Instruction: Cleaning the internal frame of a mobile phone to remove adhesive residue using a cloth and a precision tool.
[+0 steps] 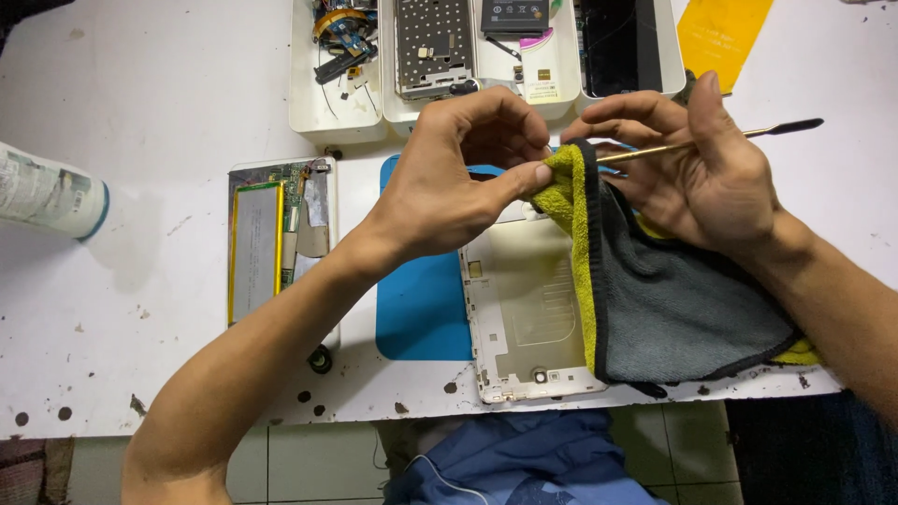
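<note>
My left hand (463, 173) pinches the yellow edge of a grey and yellow cloth (669, 295) between thumb and fingers. My right hand (697, 164) holds a thin metal spudger (748, 136) whose dark flat tip points right; its other end goes into the cloth fold between my hands. The cloth drapes over the right side of a pale metal tablet back cover (524, 313) lying inside up at the table's front edge, partly on a blue mat (421, 309).
An opened tablet body (271, 238) with a silver battery lies left of the mat. White trays (337, 103) with circuit boards and parts stand at the back. A yellow sheet (720, 33) is at the back right, a labelled bottle (47, 192) at far left.
</note>
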